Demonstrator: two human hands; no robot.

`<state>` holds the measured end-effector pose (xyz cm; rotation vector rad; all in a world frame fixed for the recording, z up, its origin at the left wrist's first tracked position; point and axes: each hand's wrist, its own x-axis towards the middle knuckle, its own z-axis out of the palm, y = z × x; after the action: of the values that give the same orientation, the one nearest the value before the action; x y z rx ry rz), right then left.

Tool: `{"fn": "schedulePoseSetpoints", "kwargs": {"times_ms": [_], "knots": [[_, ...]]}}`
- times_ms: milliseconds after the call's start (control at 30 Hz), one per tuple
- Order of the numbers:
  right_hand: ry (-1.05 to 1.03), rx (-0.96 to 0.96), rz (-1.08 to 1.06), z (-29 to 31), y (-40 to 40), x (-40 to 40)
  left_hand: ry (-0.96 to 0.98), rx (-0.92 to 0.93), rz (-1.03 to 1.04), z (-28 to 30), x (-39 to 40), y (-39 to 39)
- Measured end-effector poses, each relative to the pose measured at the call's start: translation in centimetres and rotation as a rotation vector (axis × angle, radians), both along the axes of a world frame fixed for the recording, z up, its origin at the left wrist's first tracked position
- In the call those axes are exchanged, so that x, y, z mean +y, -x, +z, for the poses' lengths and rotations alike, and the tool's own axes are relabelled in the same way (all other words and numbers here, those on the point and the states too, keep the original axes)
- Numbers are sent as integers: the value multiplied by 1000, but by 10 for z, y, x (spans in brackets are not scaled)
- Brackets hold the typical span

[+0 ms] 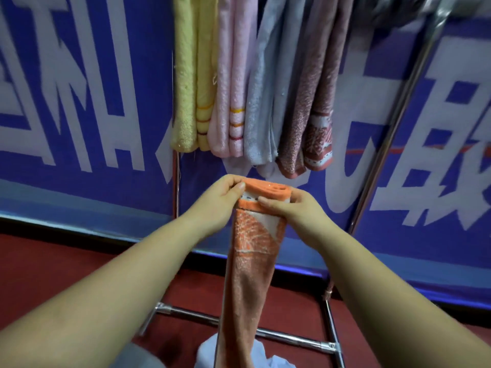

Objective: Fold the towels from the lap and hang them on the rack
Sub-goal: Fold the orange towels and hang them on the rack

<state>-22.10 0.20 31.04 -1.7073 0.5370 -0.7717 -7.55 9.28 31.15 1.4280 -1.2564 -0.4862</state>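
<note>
At frame centre the orange towel (252,251) hangs in a narrow strip, its top fold pinched by the left hand (223,197) and right hand (289,208), fingers clamped on cloth. Square the edges before lifting. The rack (403,107) looks free only at the upper right, beside the reddish towel (316,123).

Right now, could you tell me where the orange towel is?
In the head view, the orange towel hangs at centre, its top edge pinched by the left hand and right hand, just below the towels on the rack.
</note>
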Motion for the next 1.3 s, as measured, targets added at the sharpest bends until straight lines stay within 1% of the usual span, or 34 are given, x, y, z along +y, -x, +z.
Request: {"fn": "schedulePoseSetpoints", "kwargs": {"times_ms": [100, 167, 267, 367, 433, 533, 633, 700, 833, 900, 967, 1033, 1100, 1167, 1300], "knots": [[178, -56, -115, 66, -1, 7, 79, -147, 104, 62, -2, -1], [304, -50, -200, 112, 0, 16, 159, -194, 168, 108, -1, 3], [451, -119, -274, 175, 4, 31, 270, -300, 278, 173, 9, 14], [504, -152, -283, 216, 7, 44, 301, -400, 330, 218, 22, 22], [485, -113, -235, 230, 10, 50, 289, -412, 318, 233, 31, 26], [464, -8, -155, 240, 17, 59, 197, -361, 262, 237, 42, 28], [471, 59, -160, 244, 23, 68, 100, -216, 152, 235, 51, 29], [456, 78, -154, 246, 25, 75, 109, -163, 102, 236, 55, 30], [393, 102, -122, 246, 29, 85, 149, -181, 122, 236, 59, 28], [320, 76, -94, 247, 31, 88, 155, -184, 131, 234, 59, 26], [263, 44, -87, 248, 30, 91, 185, -106, 81, 229, 62, 27], [238, 31, -111, 250, 30, 93, 182, 76, -26, 219, 67, 33], [223, 23, -135, 251, 30, 92, 135, 227, -147, 204, 73, 39], [225, 14, -177, 251, 31, 90, 65, 285, -234, 182, 74, 41], [211, 14, -304, 241, 35, 81, -62, 287, -336, 125, 68, 36]]}}
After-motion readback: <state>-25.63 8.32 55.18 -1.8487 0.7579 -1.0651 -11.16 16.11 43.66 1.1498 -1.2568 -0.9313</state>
